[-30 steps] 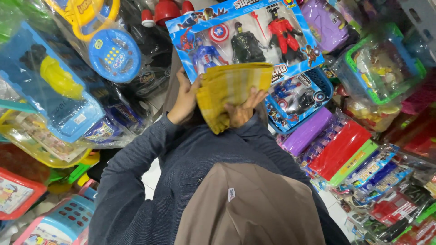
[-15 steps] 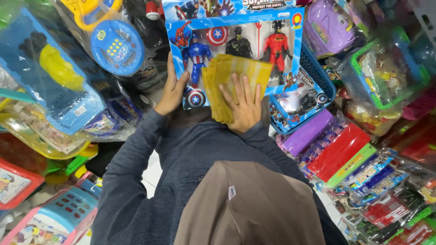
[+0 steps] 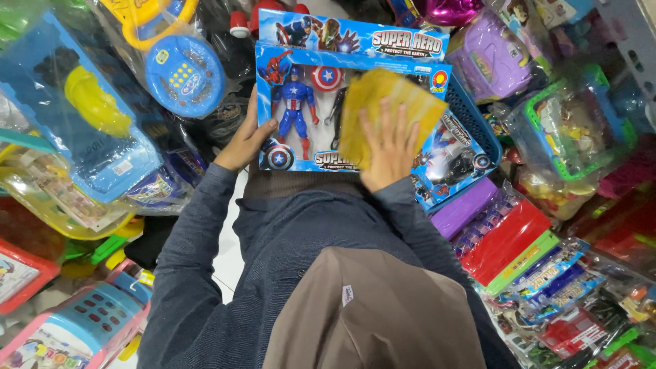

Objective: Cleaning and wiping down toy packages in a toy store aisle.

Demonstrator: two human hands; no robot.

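My left hand [image 3: 244,141] grips the lower left edge of a blue window box of action figures [image 3: 345,42], held upright in front of my chest. A figure in blue with a round shield shows through the window. My right hand [image 3: 389,149] lies flat on a folded yellow cloth [image 3: 386,102] and presses it against the right half of the box front. The cloth hides the figures on that side. My grey-blue sleeves and a brown cloth on my chest fill the lower middle.
Packed toys crowd every side: a round blue toy phone [image 3: 184,75], a blue pack with a yellow toy [image 3: 85,113], a purple case [image 3: 492,58], another blue figure box in a basket [image 3: 452,154], red and green flat packs [image 3: 509,239], a toy till [image 3: 85,326].
The box has straightened and come lower and nearer. My left hand moved from the middle to the box's left edge. The cloth slid up and right across the box front.
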